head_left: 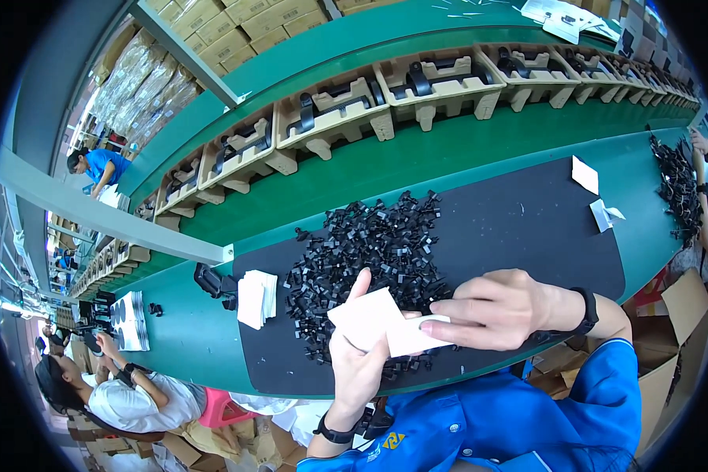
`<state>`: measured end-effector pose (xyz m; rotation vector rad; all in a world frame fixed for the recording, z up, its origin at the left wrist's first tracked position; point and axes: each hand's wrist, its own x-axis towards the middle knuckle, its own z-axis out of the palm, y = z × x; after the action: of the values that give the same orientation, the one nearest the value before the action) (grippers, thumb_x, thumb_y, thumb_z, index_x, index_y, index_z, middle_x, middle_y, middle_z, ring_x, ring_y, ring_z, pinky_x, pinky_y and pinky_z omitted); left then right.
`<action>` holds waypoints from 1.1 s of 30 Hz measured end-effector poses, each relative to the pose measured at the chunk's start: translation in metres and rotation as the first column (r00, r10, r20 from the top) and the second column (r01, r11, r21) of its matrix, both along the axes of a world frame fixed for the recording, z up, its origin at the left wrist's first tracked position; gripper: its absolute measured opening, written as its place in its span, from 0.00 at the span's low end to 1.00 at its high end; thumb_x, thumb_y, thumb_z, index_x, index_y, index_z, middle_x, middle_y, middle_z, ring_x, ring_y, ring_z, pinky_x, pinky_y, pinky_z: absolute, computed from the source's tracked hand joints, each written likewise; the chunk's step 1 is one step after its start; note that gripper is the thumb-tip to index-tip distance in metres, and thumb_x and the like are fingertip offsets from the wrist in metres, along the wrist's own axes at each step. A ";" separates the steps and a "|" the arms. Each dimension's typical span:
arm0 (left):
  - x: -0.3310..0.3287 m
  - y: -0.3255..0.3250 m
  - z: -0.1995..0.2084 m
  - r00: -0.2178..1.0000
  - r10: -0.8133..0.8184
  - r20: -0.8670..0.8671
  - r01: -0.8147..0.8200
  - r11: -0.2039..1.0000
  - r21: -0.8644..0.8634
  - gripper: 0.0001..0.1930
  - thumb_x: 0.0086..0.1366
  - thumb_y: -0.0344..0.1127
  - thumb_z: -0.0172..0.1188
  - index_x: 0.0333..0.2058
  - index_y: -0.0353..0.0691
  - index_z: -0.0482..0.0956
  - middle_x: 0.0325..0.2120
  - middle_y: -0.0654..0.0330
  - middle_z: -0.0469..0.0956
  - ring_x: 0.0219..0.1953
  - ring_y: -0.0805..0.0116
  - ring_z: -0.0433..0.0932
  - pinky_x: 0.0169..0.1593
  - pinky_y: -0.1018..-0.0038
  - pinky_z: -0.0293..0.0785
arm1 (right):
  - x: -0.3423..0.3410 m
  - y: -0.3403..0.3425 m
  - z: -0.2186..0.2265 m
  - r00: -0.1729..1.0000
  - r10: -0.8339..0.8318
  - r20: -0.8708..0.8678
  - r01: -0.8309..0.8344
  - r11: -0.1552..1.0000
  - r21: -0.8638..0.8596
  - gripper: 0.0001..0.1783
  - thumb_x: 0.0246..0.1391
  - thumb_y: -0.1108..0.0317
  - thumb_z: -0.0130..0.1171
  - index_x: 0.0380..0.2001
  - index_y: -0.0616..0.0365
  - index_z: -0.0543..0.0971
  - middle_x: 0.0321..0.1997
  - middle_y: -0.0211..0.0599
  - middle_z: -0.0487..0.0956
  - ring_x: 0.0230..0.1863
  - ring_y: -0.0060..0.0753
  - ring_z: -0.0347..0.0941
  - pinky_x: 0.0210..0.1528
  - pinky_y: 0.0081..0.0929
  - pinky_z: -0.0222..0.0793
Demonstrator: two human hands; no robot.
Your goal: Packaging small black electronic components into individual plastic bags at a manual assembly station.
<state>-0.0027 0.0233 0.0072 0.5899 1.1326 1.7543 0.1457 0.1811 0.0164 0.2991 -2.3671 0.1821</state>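
Over the near edge of a dark mat, my left hand (356,370) holds a flat white piece of paper (366,318), thumb on its front and fingers behind. Its right part bends or overlaps into a second white panel; I cannot tell whether it is one folded sheet or two. My right hand (492,311) pinches that right panel between thumb and fingers. Just beyond both hands lies a big heap of small black plastic parts (370,244). A stack of white papers (257,299) sits left of the heap.
The dark mat (527,212) covers part of a green bench. Beyond it, pulp trays (330,118) with black parts line a green conveyor. Loose white papers (584,175) lie right; black cables (676,189) at far right. A seated person (126,393) works at left; a cardboard box (657,338) stands right.
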 end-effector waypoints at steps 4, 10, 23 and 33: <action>0.001 0.005 -0.004 0.999 0.032 0.036 -0.034 0.998 0.046 0.37 0.58 0.18 0.54 0.64 0.33 0.46 0.39 0.44 0.78 0.40 0.60 0.80 0.41 0.69 0.81 | 0.006 0.006 -0.004 0.999 -0.041 -0.027 0.044 0.990 0.132 0.15 0.42 0.68 0.62 0.38 0.52 0.82 0.38 0.27 0.80 0.30 0.20 0.70 0.19 0.11 0.65; -0.001 0.005 0.014 0.988 -0.045 -0.148 0.016 0.981 -0.195 0.40 0.55 0.19 0.60 0.64 0.34 0.49 0.38 0.45 0.78 0.39 0.62 0.80 0.43 0.71 0.79 | 0.007 -0.004 0.016 0.977 -0.024 0.214 0.107 0.916 -0.387 0.15 0.44 0.69 0.64 0.39 0.50 0.82 0.37 0.28 0.80 0.30 0.21 0.70 0.20 0.11 0.65; 0.002 -0.010 -0.022 0.808 0.135 -0.574 -0.060 0.987 0.147 0.41 0.50 0.21 0.67 0.61 0.32 0.55 0.31 0.49 0.81 0.34 0.66 0.81 0.37 0.75 0.78 | 0.004 -0.029 -0.009 0.984 0.042 0.171 0.099 0.670 -0.735 0.09 0.43 0.64 0.68 0.28 0.54 0.84 0.25 0.27 0.79 0.28 0.25 0.68 0.26 0.22 0.64; 0.010 0.057 -0.012 0.460 -0.035 -0.887 0.015 0.999 -0.032 0.25 0.53 0.24 0.66 0.51 0.31 0.72 0.30 0.51 0.82 0.31 0.71 0.81 0.35 0.77 0.77 | 0.025 0.030 -0.020 0.912 0.163 0.377 0.264 0.472 -0.841 0.10 0.46 0.63 0.66 0.21 0.57 0.80 0.22 0.29 0.75 0.28 0.29 0.70 0.28 0.28 0.65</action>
<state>0.0076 0.0798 -0.0047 1.6432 1.8178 1.3469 0.1710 0.2111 -0.0031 -0.3781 -2.2938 1.5427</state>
